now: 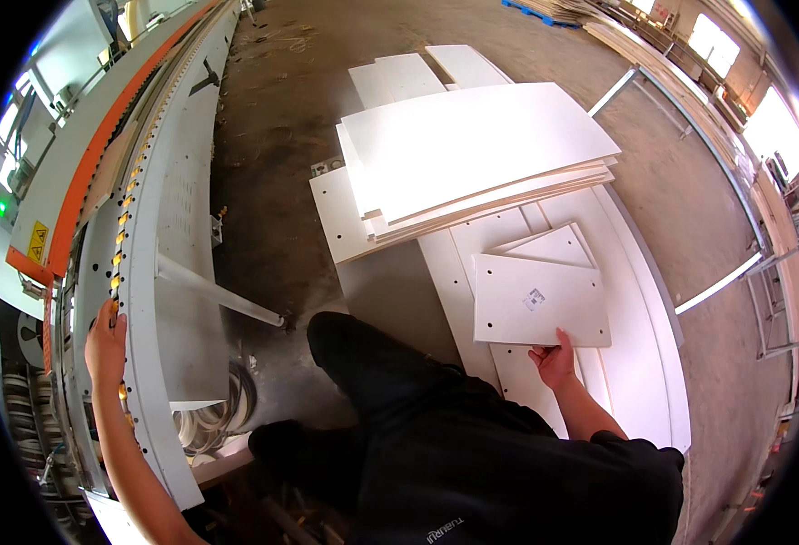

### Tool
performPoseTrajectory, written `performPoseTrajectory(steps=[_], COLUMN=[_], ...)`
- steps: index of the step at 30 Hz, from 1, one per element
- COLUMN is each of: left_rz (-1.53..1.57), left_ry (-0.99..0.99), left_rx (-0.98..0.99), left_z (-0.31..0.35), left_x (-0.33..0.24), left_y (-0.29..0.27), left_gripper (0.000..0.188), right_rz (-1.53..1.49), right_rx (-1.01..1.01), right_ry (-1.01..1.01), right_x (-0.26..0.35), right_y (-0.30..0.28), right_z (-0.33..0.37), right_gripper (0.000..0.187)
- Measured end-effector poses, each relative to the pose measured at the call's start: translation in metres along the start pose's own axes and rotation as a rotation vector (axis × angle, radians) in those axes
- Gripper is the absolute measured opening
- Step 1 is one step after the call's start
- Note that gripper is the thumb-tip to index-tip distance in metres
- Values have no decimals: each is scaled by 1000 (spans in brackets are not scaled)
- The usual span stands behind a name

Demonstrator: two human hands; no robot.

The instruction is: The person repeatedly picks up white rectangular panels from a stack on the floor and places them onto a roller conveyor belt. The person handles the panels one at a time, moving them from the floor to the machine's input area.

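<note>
My right hand (555, 361) grips the near edge of a small white panel (540, 295), thumb on top and fingers partly under the edge. The panel has dark holes near its corners and a small printed label in the middle. It lies over another small white panel (558, 245), which shows behind it at an angle. My left hand (106, 350) rests on the bed of a long machine (168, 363), beside its row of yellow rollers (123, 218). Its thumb and index finger are apart, and I see nothing held there; the other fingers are partly hidden.
A stack of large white boards (481, 145) stands ahead, with wider boards (649, 363) under the small panels at right. Coiled hoses (222, 409) lie below the machine, near a slanted white bar (222, 291). A metal-framed rack (699, 136) runs along the far right.
</note>
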State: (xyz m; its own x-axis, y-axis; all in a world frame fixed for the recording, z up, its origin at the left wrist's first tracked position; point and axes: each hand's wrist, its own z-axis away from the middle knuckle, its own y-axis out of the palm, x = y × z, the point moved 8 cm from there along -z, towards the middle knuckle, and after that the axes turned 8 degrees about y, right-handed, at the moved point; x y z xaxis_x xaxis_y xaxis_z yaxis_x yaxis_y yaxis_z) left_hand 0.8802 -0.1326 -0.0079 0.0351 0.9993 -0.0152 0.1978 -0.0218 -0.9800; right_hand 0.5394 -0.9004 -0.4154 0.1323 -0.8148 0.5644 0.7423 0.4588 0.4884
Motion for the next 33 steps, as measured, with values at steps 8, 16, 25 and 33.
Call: performPoseTrajectory(steps=[8, 16, 25, 33], left_rz=[-79, -96, -348, -421], left_ry=[572, 1186, 719, 394], left_rx=[-220, -199, -523, -542], left_z=[39, 207, 205, 235], left_x=[-140, -334, -250, -140], left_y=[-37, -13, -60, -119], left_gripper=[62, 47, 31, 21], right_rz=[70, 241, 280, 828], right_rx=[167, 771, 1190, 1787], right_ry=[-117, -155, -34, -283], right_x=[-6, -46, -125, -158], right_y=[95, 277, 433, 494], right_z=[46, 112, 212, 266], right_gripper=[30, 36, 29, 38])
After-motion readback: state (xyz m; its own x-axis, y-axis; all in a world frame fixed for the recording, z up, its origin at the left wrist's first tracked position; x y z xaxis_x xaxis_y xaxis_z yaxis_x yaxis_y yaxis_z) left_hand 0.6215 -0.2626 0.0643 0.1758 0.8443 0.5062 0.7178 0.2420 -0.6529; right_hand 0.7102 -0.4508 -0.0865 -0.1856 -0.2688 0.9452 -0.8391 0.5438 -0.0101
